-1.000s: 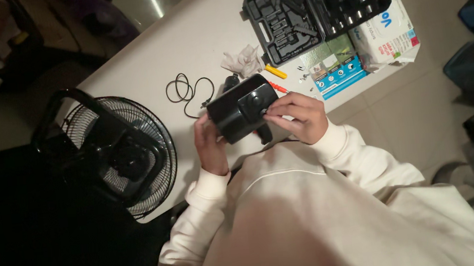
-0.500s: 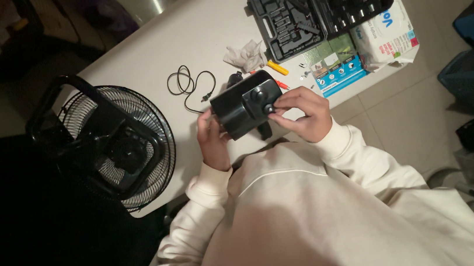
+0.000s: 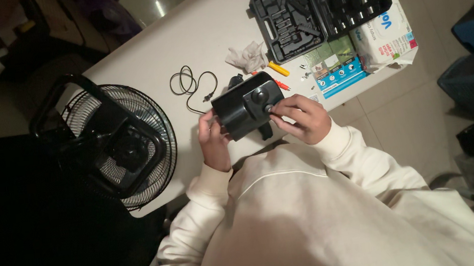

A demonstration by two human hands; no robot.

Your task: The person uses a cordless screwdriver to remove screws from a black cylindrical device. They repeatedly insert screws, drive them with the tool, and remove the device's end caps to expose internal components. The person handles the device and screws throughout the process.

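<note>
Dim, warm overhead light — murky, shadowed left side

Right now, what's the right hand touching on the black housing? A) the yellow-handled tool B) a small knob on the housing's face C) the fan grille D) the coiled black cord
B: the right hand has its fingertips on a small knob on the face of the black housing, which the left hand steadies; the coiled black cord lies apart on the table.

Lower part of black housing point(image 3: 244, 106) hidden behind both hands. Small loose parts point(image 3: 305, 75) near tool case point(image 3: 318, 7) too tiny to identify. Case top cropped.
</note>
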